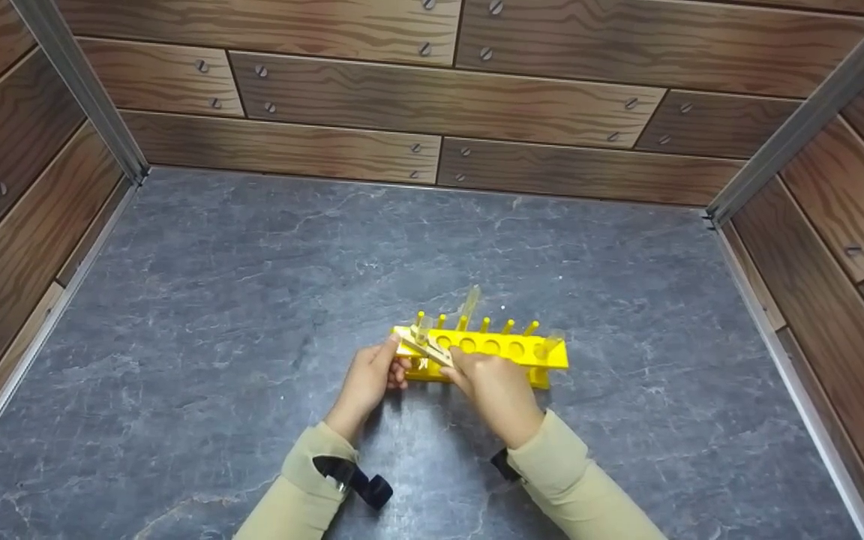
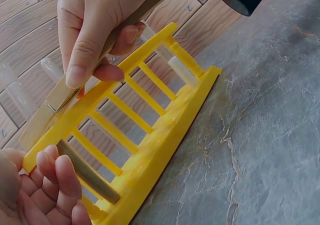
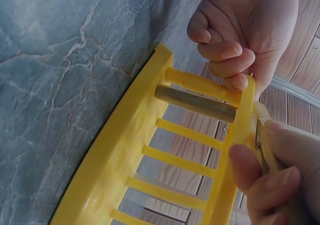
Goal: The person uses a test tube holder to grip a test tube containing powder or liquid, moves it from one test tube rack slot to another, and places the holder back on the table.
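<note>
Yellow test-tube rack (image 1: 507, 346) found upright on the bench (image 1: 274, 300), in front of the person. The left hand (image 1: 368, 371) pinches the left end of the rack's top bar. The right hand (image 1: 503, 390) grips a wooden clamp (image 1: 430, 349) between thumb and fingers, the clamp's far end lying over the rack's left end, beside the upper part of an olive-brown tube (image 2: 87, 172). Whether the clamp bears on that tube cannot be told. The 2 hands are close to each other but apart.

Handling assessment: the tube is judged light, stiff, slippery and fragile — probably glass, though the material is not confirmed. Whether its colour comes from contents is not clear; it should be kept upright regardless. Recommended hold is high, just below the rim, with even and moderate pressure; a squeeze at an angle could chip it. The clamp appears light and springy, with a wire spring (image 2: 48, 105) across it; it is best held on its handles, behind the spring. The rack looks to be light plastic, liable to slide or tip — steadying by the end bar is sound practice.

Also noted: 1 clear tube (image 1: 549, 343) at the right end, and 1 tube (image 1: 471, 302) on the peg side.
</note>
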Demonstrator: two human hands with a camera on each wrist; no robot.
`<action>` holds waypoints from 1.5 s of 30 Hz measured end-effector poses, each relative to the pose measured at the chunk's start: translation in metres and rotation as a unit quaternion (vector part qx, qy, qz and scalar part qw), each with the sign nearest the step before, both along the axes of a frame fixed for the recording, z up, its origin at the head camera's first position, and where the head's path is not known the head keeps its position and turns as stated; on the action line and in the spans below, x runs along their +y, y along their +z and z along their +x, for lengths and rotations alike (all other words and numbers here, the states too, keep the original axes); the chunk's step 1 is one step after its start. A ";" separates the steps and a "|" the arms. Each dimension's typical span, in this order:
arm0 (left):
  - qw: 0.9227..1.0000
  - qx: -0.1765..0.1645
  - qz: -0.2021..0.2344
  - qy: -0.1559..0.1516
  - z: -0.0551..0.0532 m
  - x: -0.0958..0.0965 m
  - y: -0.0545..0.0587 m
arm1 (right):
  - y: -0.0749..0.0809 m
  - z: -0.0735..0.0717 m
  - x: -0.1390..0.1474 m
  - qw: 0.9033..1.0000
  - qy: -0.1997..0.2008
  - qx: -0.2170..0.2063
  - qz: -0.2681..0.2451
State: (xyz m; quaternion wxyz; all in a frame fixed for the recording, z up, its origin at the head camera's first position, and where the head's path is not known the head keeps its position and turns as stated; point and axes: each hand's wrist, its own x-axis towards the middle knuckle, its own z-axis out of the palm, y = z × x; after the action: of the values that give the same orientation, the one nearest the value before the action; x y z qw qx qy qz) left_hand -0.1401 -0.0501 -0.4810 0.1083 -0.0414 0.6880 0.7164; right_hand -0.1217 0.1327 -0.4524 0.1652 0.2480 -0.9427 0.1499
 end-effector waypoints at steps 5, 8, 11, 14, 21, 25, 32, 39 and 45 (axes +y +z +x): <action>1.000 -0.002 -0.004 0.001 0.002 0.000 0.006 | 0.000 0.001 0.000 1.000 0.002 -0.009 -0.002; 1.000 0.000 -0.003 0.002 -0.002 0.000 -0.005 | 0.000 0.001 0.000 1.000 0.002 -0.007 -0.004; 1.000 0.003 -0.005 0.006 -0.005 0.000 -0.014 | 0.000 0.001 -0.001 1.000 0.001 -0.008 -0.006; 1.000 0.005 -0.011 0.009 -0.006 0.001 -0.018 | -0.001 0.001 -0.002 1.000 -0.001 -0.019 -0.011; 1.000 0.005 -0.008 0.011 -0.007 0.001 -0.020 | -0.001 0.001 -0.002 1.000 -0.006 -0.022 -0.010; 1.000 0.010 0.000 0.005 -0.006 0.000 -0.022 | -0.003 0.000 -0.001 1.000 -0.006 -0.014 -0.011; 1.000 0.006 -0.001 0.006 -0.006 0.001 -0.020 | -0.002 -0.001 0.000 1.000 -0.002 -0.013 -0.017; 1.000 0.005 0.000 0.003 -0.007 0.002 -0.020 | 0.003 -0.001 0.001 1.000 -0.007 -0.015 -0.012; 1.000 0.001 0.003 0.007 -0.007 0.002 -0.020 | 0.006 -0.001 0.001 1.000 0.000 -0.020 -0.020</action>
State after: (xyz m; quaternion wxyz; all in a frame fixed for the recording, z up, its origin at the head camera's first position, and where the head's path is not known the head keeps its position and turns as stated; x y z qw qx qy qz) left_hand -0.1470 -0.0482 -0.5006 0.1025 -0.0456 0.6853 0.7195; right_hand -0.1225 0.1334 -0.4464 0.1510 0.2420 -0.9426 0.1738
